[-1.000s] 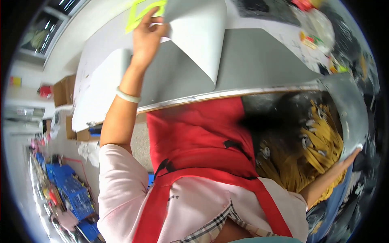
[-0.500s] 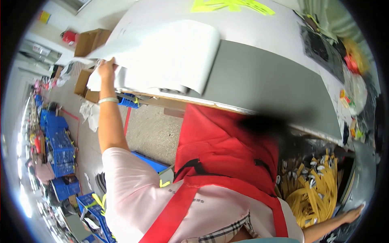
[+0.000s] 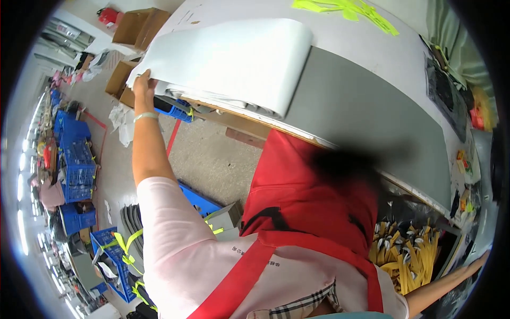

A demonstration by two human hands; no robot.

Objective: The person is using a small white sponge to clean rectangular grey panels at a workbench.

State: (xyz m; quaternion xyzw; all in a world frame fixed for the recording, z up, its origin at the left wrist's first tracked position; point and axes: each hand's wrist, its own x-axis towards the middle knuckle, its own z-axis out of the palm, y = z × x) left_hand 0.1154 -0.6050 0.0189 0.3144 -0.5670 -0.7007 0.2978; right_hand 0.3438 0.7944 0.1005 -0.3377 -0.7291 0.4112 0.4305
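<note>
White sheet material [image 3: 234, 64], folded back on itself into a thick soft roll, lies across the near-left part of the desk [image 3: 372, 111], with its long axis running from the desk's left end, where it overhangs the edge, toward the rounded fold near the desk's middle. Left hand [image 3: 142, 85] sits at the overhanging left end of that sheet, arm stretched well out from the body, a pale band on the wrist; the fingers look curled onto the sheet's lower edge, though how firmly they grip cannot be told from this angle. Right hand [image 3: 478, 260] is far off at the lower right rim of the view, arm extended the other way, well apart from the sheet; it is too small and too close to the rim to tell whether it is open or closed or has hold of anything. So the sheet lies ahead and to the left, and the left hand is much the nearer, already touching it. Grey desk surface shows bare beyond the fold. Yellow-green strips [image 3: 350, 9] lie at the far side of the desk. Below the right edge, a bin of yellow straps [image 3: 404, 255]. Cardboard boxes [image 3: 133, 26] and blue crates [image 3: 77, 159] stand on the floor to the left.
</note>
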